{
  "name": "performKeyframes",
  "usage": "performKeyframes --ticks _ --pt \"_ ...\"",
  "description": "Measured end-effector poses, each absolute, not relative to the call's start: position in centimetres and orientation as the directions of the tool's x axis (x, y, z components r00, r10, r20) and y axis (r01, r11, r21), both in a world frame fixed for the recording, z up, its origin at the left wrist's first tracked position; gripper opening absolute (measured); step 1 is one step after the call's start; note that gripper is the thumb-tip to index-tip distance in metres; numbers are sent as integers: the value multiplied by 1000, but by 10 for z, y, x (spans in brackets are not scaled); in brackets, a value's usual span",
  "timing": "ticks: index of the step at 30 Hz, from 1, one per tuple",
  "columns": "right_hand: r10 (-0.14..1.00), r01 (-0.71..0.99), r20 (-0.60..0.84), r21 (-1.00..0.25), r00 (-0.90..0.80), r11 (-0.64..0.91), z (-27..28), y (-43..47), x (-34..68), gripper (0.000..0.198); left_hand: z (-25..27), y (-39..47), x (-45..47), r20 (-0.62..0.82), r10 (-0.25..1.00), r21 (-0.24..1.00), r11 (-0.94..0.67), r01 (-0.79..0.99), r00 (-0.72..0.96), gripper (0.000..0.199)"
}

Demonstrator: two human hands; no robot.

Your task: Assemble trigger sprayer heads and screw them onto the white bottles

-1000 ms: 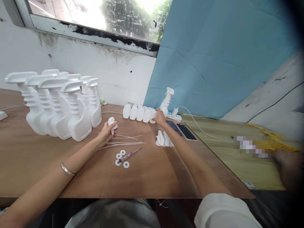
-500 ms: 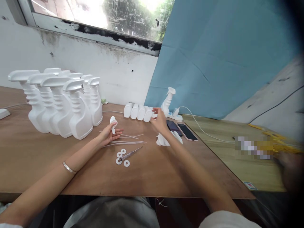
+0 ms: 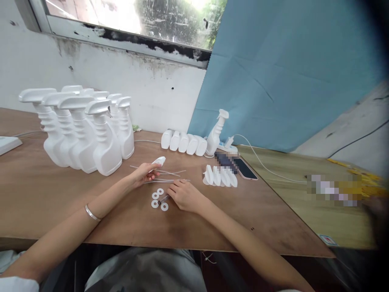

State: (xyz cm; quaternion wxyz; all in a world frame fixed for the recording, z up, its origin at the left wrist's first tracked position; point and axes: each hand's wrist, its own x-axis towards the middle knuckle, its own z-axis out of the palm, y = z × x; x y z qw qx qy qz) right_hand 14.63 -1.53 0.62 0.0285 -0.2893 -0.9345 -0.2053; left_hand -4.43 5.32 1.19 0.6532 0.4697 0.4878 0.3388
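Observation:
My left hand is closed on a white plastic spray-head piece, pinched between thumb and fingers above the table. Palm down, my right hand has its fingers curled over a small screwdriver with a clear handle. Only the handle end shows; the fingers cover its shaft. Several white ring washers lie around the handle. Thin clear tubes are spread on the table between my two hands.
Several white spray bottles stand at the left. At the back are a row of white rounded pieces and one spray bottle. Small white pieces and a phone lie at the right, near a charging cable.
My right hand has come back from the row of white pieces to the screwdriver. My left hand has turned the spray-head piece from upright to tilted.

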Motion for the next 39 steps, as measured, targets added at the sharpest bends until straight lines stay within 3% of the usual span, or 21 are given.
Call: performKeyframes --ticks 2,4,7,10,12,18,25,28,35,37,39 --pt "489 565 286 353 -824 746 6 -13 149 11 11 52 -44 -329 882 939 342 22 338 38" --pt "404 574 491 264 -772 775 5 -11 152 9 9 51 -44 -334 867 939 340 51 369 42" --pt "338 540 810 -32 -479 841 3 -11 152 13 7 48 -42 -319 857 947 298 117 404 48" --pt "453 457 867 -324 -206 828 -1 -14 150 21 4 44 -38 -290 861 955 233 184 418 52" --pt "479 427 858 -369 -184 826 -4 -15 150 21 3 43 -35 -278 865 955 203 216 417 53" --pt "416 426 883 -297 -217 854 -9 -13 153 21 -1 41 -32 -301 858 941 197 275 417 52" --pt "416 489 876 -259 -244 833 -10 -13 154 18 4 31 -30 -287 829 933 128 337 480 61" --pt "390 542 864 -171 -319 823 -11 -13 153 17 2 28 -28 -276 838 918 84 389 470 58" --pt "243 592 782 191 -574 783 -13 -14 151 12 -4 28 -29 -254 870 855 -2 518 423 53" --pt "221 565 764 218 -606 796 -12 -15 149 13 -3 28 -30 -242 871 842 -31 539 427 52" --pt "240 565 800 145 -550 812 -12 -16 147 16 -2 28 -31 -223 885 820 -56 569 408 50"
